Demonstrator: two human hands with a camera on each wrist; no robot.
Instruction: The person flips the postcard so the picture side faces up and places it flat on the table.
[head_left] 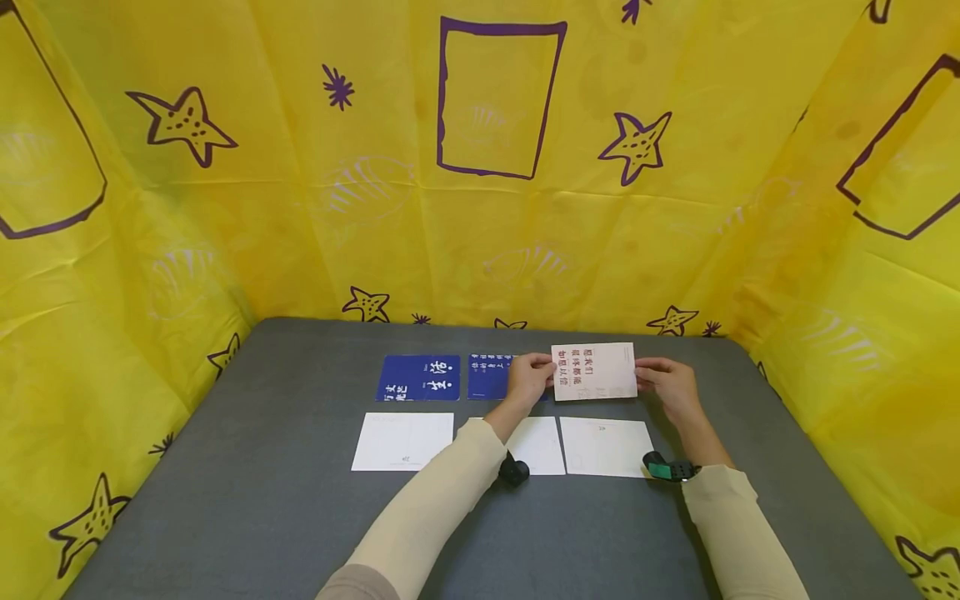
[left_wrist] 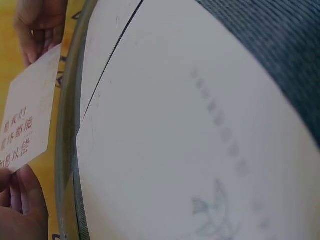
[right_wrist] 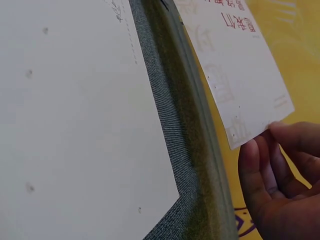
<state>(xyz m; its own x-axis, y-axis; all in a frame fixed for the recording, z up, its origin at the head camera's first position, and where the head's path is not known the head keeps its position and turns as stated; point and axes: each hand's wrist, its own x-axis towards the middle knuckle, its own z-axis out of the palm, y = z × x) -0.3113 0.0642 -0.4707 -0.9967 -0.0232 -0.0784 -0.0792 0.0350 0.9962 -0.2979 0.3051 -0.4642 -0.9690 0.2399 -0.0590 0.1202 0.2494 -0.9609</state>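
Note:
Both hands hold a pale pink postcard (head_left: 604,379) with red Chinese lettering over the back right of the table. My left hand (head_left: 527,385) pinches its left edge, and my right hand (head_left: 670,388) pinches the right edge between thumb and fingers. In the right wrist view the thumb and fingertips of the right hand (right_wrist: 280,170) grip a corner of the card (right_wrist: 250,75). A blue postcard (head_left: 489,379) with white characters lies partly behind the left hand. Below the hands lie a white card (head_left: 606,446) and another white card (head_left: 543,446), which the left forearm partly covers.
Another blue postcard (head_left: 417,378) lies at the back left of the row, with a white card (head_left: 405,440) in front of it. The grey table (head_left: 225,467) is enclosed by a yellow patterned cloth (head_left: 300,208). Each wrist wears a small black camera (head_left: 514,470).

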